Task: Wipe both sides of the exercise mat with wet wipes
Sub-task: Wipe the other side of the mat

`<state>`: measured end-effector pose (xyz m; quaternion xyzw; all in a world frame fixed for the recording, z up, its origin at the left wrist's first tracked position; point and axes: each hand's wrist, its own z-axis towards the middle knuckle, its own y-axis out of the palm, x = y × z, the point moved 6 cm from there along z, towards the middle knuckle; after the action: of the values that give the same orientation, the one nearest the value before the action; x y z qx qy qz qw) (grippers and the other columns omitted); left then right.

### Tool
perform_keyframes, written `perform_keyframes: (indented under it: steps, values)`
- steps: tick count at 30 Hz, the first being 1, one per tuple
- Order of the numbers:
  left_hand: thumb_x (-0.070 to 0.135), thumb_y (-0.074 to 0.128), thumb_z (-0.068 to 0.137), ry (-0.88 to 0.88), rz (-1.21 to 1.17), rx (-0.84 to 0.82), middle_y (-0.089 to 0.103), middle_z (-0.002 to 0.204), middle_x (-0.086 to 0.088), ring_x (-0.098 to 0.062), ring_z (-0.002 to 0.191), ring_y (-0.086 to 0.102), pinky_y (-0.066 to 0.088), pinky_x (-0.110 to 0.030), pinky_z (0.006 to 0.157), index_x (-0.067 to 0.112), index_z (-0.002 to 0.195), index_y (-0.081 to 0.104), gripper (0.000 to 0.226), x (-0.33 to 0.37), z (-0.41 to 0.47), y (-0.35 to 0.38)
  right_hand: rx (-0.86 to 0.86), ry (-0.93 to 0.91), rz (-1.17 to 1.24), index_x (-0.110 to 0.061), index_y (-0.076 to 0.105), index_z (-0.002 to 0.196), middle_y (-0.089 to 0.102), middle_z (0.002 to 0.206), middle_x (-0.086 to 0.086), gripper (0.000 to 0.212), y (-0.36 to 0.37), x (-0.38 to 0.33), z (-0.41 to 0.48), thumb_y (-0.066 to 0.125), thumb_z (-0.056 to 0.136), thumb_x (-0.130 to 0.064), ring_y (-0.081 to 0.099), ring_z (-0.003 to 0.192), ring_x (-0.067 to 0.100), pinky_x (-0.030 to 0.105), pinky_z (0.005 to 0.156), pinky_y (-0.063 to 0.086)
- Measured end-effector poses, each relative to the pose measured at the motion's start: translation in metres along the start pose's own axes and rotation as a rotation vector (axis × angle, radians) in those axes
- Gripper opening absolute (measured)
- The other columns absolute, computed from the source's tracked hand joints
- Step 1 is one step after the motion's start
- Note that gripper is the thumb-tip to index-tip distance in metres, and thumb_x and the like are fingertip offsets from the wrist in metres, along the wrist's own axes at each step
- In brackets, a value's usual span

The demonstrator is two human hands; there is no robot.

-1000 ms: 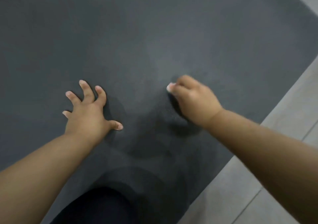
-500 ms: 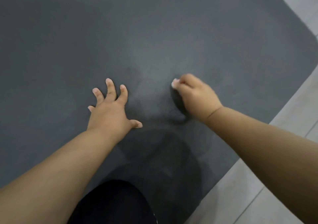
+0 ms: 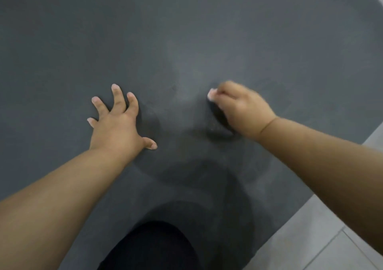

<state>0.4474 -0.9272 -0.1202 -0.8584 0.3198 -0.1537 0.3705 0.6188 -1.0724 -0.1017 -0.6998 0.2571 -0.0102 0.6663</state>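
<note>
Dark grey exercise mat point(image 3: 186, 31) spread on a tiled floor point(image 3: 310, 249).
The left grip point(image 3: 118, 124) is open, fingers splayed flat on the mat. The right grip point(image 3: 242, 108) curls around a white wipe point(image 3: 211, 94) against the mat, with only the wipe's blurred tip showing.

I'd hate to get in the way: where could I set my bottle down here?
Widest bare stretch: the exercise mat beyond both hands. A narrower strip lies between the left hand, spread flat, and the right hand gripping a wet wipe. The tiled floor along the mat's right edge is bare too. It is crowded around the hands and dark-clothed knee.
</note>
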Motion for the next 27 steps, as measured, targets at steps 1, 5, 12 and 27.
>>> perform_keyframes:
  steps: [1, 5, 12, 27]
  values:
    - [0.055, 0.076, 0.065, -0.001, 0.003, -0.004, -0.023, 0.154, -0.001, -0.044, 0.140, -0.010, 0.019, -0.059, 0.109, 0.021, 0.150, -0.004, 0.121, 0.000, 0.000, 0.000, 0.081, 0.137, -0.059, -0.004, 0.064, 0.096, 0.057, 0.092, 0.017, 0.023, -0.008, 0.025, 0.010, 0.043, 0.091, -0.012, 0.056, 0.079, 0.034, 0.032, 0.064, 0.041]
    - [0.056, 0.073, 0.068, 0.015, -0.004, -0.019, -0.027, 0.153, -0.002, -0.045, 0.139, -0.013, 0.018, -0.059, 0.110, 0.020, 0.149, -0.008, 0.120, 0.000, -0.001, 0.003, 0.323, 0.583, 0.002, 0.000, 0.061, 0.082, 0.052, 0.090, 0.021, 0.020, -0.017, 0.048, 0.024, 0.046, 0.090, -0.010, 0.051, 0.074, 0.034, 0.030, 0.061, 0.029]
    - [0.056, 0.069, 0.073, 0.036, -0.019, -0.046, -0.032, 0.151, -0.004, -0.046, 0.138, -0.019, 0.013, -0.060, 0.110, 0.019, 0.149, -0.011, 0.116, -0.001, 0.001, 0.005, 0.037, -0.165, 0.115, -0.003, 0.064, 0.087, 0.057, 0.079, 0.014, 0.021, 0.009, -0.051, 0.034, 0.049, 0.092, -0.017, 0.057, 0.066, 0.033, 0.036, 0.049, 0.049]
    - [0.051, 0.071, 0.073, 0.019, -0.059, -0.092, -0.033, 0.150, -0.003, -0.046, 0.137, -0.022, 0.011, -0.063, 0.110, 0.020, 0.149, -0.010, 0.115, 0.000, 0.002, 0.004, 0.090, -0.161, 0.196, 0.000, 0.068, 0.090, 0.060, 0.078, 0.015, 0.034, 0.021, -0.079, 0.072, 0.038, 0.082, -0.014, 0.058, 0.060, 0.031, 0.029, 0.042, 0.045]
